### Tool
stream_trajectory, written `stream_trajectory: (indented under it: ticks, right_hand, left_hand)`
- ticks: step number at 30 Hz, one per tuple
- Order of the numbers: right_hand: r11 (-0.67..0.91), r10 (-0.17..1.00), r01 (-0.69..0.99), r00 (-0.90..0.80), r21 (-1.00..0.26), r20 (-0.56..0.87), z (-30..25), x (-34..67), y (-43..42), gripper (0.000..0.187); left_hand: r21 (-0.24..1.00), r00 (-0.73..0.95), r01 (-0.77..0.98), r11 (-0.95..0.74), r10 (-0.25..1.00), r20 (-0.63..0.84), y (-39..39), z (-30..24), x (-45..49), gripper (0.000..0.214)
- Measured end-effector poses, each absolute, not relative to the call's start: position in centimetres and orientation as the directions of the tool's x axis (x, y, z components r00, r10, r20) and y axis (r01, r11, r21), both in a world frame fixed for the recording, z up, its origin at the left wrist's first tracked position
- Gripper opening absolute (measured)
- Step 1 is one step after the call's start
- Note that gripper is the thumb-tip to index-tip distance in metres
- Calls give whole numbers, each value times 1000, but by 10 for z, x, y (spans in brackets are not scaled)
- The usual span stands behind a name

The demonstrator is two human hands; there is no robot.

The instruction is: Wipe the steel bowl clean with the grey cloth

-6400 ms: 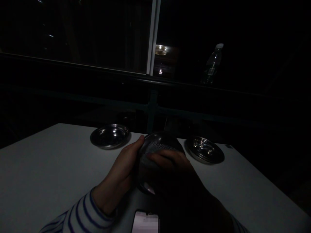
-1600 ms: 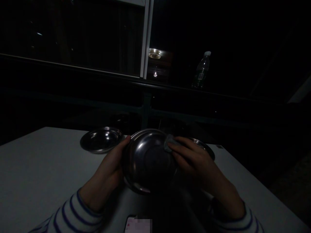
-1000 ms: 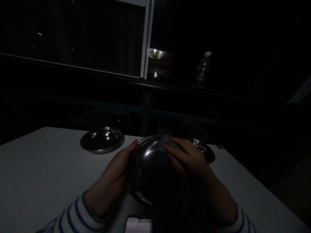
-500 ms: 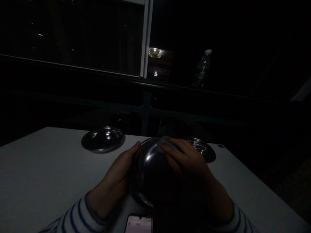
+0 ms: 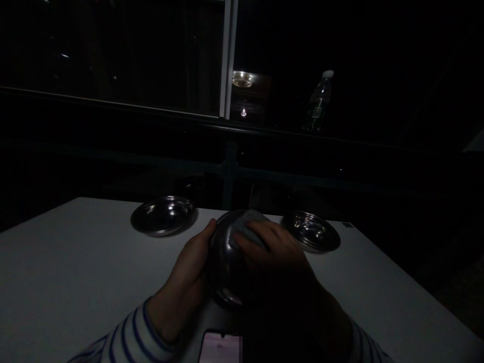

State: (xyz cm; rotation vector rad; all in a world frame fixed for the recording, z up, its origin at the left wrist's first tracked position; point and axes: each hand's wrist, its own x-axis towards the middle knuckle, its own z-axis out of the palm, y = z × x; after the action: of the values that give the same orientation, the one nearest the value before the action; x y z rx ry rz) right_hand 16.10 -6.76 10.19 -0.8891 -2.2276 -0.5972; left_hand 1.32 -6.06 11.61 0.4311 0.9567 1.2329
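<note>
The scene is very dark. My left hand (image 5: 191, 275) grips the left rim of a steel bowl (image 5: 224, 267), which is tilted up above the white table (image 5: 75, 272), its hollow facing me. Inside the bowl, near its upper part, my right hand (image 5: 272, 247) presses a small grey cloth (image 5: 247, 224) with its fingers closed on it. Both my sleeves are white with dark stripes.
Two more steel bowls rest on the far side of the table, one at the left (image 5: 163, 216) and one at the right (image 5: 312, 230). A phone (image 5: 219, 348) lies at the near edge. A plastic bottle (image 5: 317, 101) stands on a dark ledge beyond.
My right hand with the cloth has slid left and down across the bowl's inside. The bowl has tipped further toward me; the right-hand bowl behind it is uncovered now.
</note>
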Motion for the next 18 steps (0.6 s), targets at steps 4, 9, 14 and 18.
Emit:
stream_trajectory:
  ticks: [4, 9, 14, 18]
  right_hand:
    - [725, 340, 650, -624, 227, 703, 95, 150, -73, 21]
    - [696, 353, 679, -607, 234, 712, 97, 149, -73, 26]
    - [699, 316, 658, -636, 280, 705, 93, 144, -75, 21]
    - [686, 277, 670, -602, 285, 749, 91, 136, -79, 19]
  left_hand:
    - [759, -125, -621, 196, 931, -342, -58, 118, 10, 25]
    - [749, -37, -621, 231, 946, -322, -61, 116, 12, 23]
    - [722, -158, -681, 122, 938, -308, -60, 128, 2, 20]
    - [711, -207, -698, 88, 925, -318, -62, 135, 0, 23]
